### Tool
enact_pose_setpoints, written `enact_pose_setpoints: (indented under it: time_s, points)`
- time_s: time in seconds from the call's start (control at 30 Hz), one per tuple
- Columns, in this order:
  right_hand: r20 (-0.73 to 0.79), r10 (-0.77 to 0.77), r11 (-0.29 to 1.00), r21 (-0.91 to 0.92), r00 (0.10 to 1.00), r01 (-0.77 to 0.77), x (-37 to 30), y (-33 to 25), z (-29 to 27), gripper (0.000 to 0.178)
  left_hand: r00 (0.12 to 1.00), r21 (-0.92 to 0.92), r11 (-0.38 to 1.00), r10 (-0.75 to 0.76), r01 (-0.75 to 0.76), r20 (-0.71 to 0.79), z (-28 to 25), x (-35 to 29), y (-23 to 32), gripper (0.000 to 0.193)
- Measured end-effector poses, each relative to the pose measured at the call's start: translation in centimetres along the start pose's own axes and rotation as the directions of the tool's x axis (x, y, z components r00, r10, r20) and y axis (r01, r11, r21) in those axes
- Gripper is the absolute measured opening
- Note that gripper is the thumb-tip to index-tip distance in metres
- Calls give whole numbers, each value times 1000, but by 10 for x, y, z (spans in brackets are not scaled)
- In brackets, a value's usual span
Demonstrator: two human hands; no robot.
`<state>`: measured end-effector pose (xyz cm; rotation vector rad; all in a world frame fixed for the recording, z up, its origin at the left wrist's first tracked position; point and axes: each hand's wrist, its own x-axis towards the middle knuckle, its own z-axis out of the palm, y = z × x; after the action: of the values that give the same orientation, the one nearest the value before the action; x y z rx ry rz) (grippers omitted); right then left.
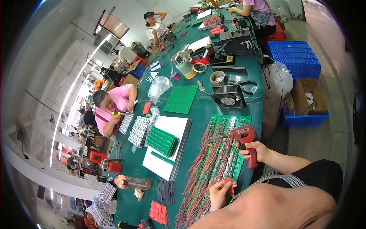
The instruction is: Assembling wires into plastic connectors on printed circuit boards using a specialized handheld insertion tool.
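Observation:
My right hand (256, 150) is wrapped round the handle of a red soldering gun (243, 134). Its metal nose points left, above the upper part of a green circuit-board panel (225, 121). Long red and dark wires (204, 179) lie in a thick layer over that panel and trail toward the lower left. Beside the panel's lower edge, my left hand (219, 194) is closed, pinching red wires (231, 187) between thumb and fingers. How many wires it holds is hidden.
White boards (162, 129) carry stacked green panels (162, 141). Dark wires (166, 191), red wires (158, 213) and a bottle (131, 183) lie left. A fan (228, 97) and pliers (248, 87) stand beyond. Across sits a co-worker (114, 107); blue crates (293, 57) stand right.

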<state>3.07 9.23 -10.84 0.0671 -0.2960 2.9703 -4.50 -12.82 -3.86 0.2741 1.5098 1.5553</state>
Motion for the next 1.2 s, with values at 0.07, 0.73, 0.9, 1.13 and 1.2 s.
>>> enact_pose_setpoints:
  time_s: [0.07,0.73,0.9,1.13,1.2]
  points:
    - [10,7,1000,1,1000,-7,1,0,5,44,1000,-33,999,-2,1,-12,-1,0,-3,13]
    - [58,3,999,38,998,-5,0,0,3,44,997,10,997,79,-79,-20,2,2,-8,12]
    - [36,-2,1000,15,999,1,-1,1,1,44,993,-24,994,107,-108,-49,9,-3,-7,10]
    - [30,15,999,-33,999,-14,0,-2,-1,44,994,33,993,113,-113,-12,21,-6,-5,11]
    - [16,29,997,-72,999,-28,-5,1,14,44,996,30,995,93,-93,18,20,-7,-7,16]
